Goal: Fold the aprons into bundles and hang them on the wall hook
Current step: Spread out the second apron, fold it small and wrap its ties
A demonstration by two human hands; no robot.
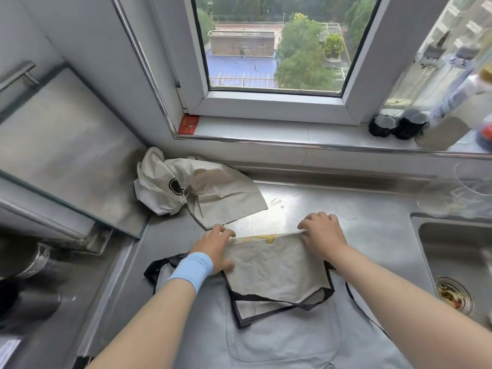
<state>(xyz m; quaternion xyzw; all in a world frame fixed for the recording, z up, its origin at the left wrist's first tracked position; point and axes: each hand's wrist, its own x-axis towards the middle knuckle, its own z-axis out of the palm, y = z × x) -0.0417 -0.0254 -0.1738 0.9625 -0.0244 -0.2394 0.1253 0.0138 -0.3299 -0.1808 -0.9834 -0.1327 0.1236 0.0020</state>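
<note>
Here we are over the steel counter (372, 222), and between the two hands we see the folded apron (277, 267), beige with black trim, lying flat. The left hand (215, 247), with a light blue wristband (193, 270) just behind it, sits at the apron's far left corner. Its fingers curl over the far edge and its thumb lies along the left side of the cloth. The right hand (323, 233) is at the far right corner, knuckles up, fingers bent down and gripping that same far edge. Between the two sets of fingers we catch a small yellow print (265, 238) right at the fold line.

A black strap (157, 267) loops out from beneath the left wrist. Nearer to us than both hands, the apron's trimmed end lies on a grey-blue cloth (279, 339) with a pocket stitched into it.

Just beyond the left hand we spot a second apron (210, 193), crumpled in a heap in the corner, one flat flap reaching almost to the left fingertips. Well off to the right of the right hand is the sink (458, 251), with its drain strainer (452, 294) holding scraps. Far beyond both hands runs the window sill (266, 130), with a red card (188, 124) at its left end and dark jars (399, 125) towards its right.
</note>
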